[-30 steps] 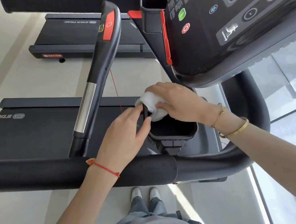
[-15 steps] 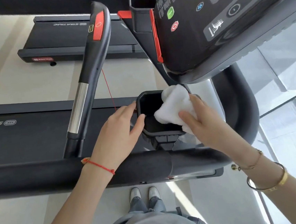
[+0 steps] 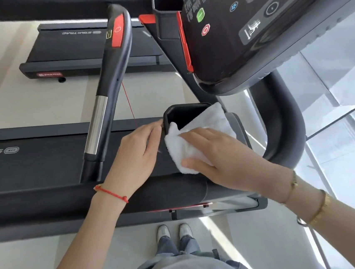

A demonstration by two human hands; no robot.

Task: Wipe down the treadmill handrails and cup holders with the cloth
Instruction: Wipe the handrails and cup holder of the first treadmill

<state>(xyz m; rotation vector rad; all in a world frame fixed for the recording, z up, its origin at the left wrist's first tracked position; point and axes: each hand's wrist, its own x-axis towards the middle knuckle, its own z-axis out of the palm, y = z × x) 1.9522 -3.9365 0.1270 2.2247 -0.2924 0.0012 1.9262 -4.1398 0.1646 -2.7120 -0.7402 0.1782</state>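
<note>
A white cloth lies draped over the near side of a black cup holder below the console. My right hand presses flat on the cloth with its fingers spread, covering the holder's near wall. My left hand rests against the holder's left side with straight fingers, thumb at the rim. The padded front handrail runs across just below both hands. A second cup holder stands further up beside the console.
The treadmill console overhangs the cup holder at the upper right. A side handrail with a silver grip and a red pad rises at the left. Another treadmill deck lies beyond. Glass panels are at the right; my feet are below.
My right hand has swept the cloth from the holder's far right rim down over its near side. The left hand has stayed at the holder's left side.
</note>
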